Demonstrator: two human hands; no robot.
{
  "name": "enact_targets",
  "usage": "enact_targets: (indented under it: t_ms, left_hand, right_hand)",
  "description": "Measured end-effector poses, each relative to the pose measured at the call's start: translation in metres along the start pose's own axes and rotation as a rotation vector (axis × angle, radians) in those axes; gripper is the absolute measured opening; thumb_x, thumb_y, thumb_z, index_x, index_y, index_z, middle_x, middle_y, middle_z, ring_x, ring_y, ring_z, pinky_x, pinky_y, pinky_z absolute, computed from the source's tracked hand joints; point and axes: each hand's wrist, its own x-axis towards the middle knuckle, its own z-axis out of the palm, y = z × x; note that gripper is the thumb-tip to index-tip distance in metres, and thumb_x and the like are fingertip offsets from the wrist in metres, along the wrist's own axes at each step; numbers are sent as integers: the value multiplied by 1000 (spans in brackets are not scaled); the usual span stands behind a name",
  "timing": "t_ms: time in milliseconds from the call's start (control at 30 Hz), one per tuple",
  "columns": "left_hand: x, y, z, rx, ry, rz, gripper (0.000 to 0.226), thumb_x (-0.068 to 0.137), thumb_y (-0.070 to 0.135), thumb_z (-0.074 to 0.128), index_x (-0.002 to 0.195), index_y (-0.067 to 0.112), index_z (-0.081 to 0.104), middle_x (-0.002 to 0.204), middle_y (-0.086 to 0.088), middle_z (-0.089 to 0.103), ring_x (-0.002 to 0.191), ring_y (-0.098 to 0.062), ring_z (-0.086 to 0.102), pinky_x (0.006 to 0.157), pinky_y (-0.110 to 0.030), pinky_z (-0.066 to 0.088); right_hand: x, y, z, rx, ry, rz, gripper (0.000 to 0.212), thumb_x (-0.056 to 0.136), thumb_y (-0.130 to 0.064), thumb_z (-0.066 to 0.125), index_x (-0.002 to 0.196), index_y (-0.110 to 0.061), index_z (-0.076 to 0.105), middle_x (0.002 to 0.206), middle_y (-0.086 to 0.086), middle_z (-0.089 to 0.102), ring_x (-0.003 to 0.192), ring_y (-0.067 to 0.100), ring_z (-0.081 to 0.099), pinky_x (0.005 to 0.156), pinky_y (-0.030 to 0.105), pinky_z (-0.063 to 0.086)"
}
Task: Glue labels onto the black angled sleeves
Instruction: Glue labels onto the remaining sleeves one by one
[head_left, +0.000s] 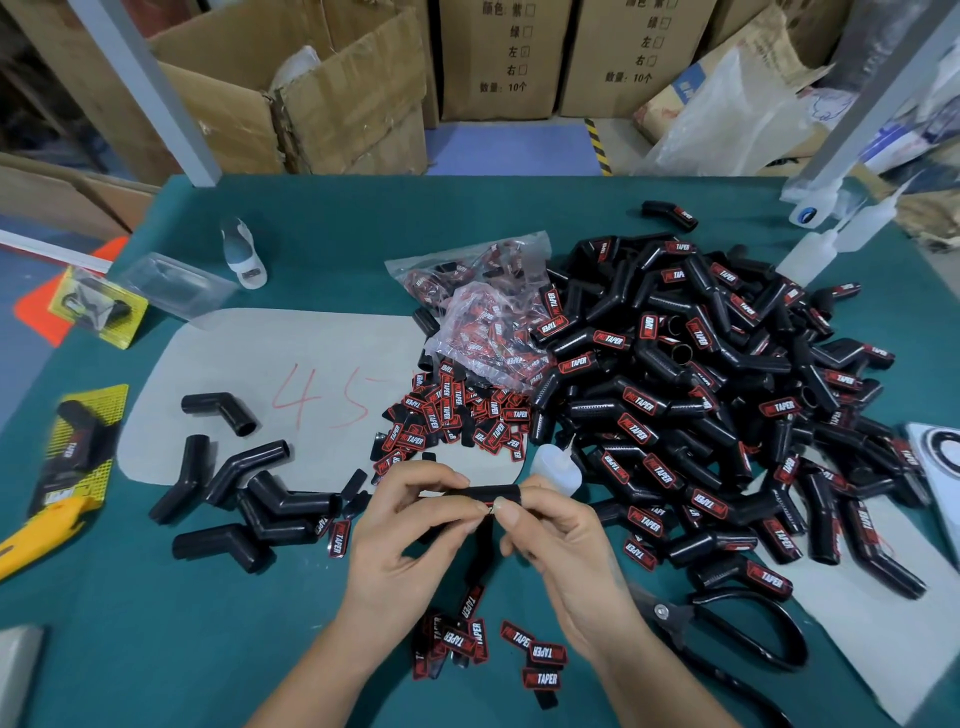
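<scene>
My left hand (410, 525) and my right hand (550, 535) both grip one black angled sleeve (488, 493) above the green table (156, 649), fingertips meeting at its middle. A small white glue bottle (556, 465) sits in my right hand behind the sleeve. Several unlabelled sleeves (244, 499) lie to the left. A big heap of labelled sleeves (701, 405) fills the right side. Loose red-and-black labels (457, 415) are piled ahead of my hands, and a few more labels (530, 654) lie below them.
A plastic bag of labels (483, 312) lies behind the loose pile. Black scissors (727, 623) lie at the lower right. Squeeze bottles (821, 249) stand at the far right, packaged samples (93, 306) and a yellow knife (36, 535) on the left. Cardboard boxes (322, 93) stand behind the table.
</scene>
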Motion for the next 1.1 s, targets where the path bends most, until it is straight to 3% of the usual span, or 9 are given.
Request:
enact_targets:
  t_ms: [200,333,467,567,667,767,933,1100]
  left_hand:
    - [-2,-3,-1,-3,-13,-7,16,94,16,73,105,25,81,115,3,61,102,-26,66,78,-47,57]
    - [-1,-5,-2,-1,-37,-16,17,95,16,72,107,23,81,116,2,60,105,-25,66,80,-44,57]
    - [1,-8,-4,-1,-57,-12,20,95,15,72,109,25,81,117,2,60,104,-25,66,82,-40,57]
    - [2,-9,-4,-14,-64,-29,19,95,14,72,109,23,82,117,0,60,102,-27,66,81,-44,57]
    - [3,-8,-4,-18,-63,-38,17,94,14,73,107,19,83,115,-1,61,103,-26,66,86,-36,55]
    - [5,-5,-4,4,-50,-41,13,93,14,73,101,15,84,112,-1,62,104,-23,66,91,-26,50]
    - [6,-4,-4,7,-55,-45,13,92,13,74,100,13,83,111,-1,62,105,-23,65,93,-26,49]
    - [7,-4,-5,-31,-83,-61,15,92,14,73,104,20,81,112,2,61,105,-22,65,92,-26,50]
  right_hand:
    - [-1,0,1,-7,2,13,37,87,-41,76,82,-5,74,72,-5,48,69,13,52,71,23,45]
    - [-1,2,0,-26,-15,17,41,88,-53,77,80,-13,74,74,0,50,72,14,53,77,41,42]
    - [0,5,0,-28,-14,15,55,90,-55,76,76,-3,66,74,1,50,73,15,52,79,47,39]
    - [0,5,1,-25,-9,24,55,90,-56,76,74,-4,64,74,1,49,72,14,52,79,42,42]
    - [-1,4,1,-21,2,32,45,91,-49,74,75,-7,68,74,3,49,72,13,52,77,34,44]
    - [0,3,3,-23,28,32,45,90,-44,72,77,-1,67,73,3,50,71,13,51,76,32,44]
    - [-1,-1,4,-15,29,40,40,88,-46,71,72,-9,68,74,3,50,71,14,51,75,31,45]
    - [-1,0,4,-15,28,37,51,87,-49,71,74,0,64,74,3,51,71,14,51,76,32,44]
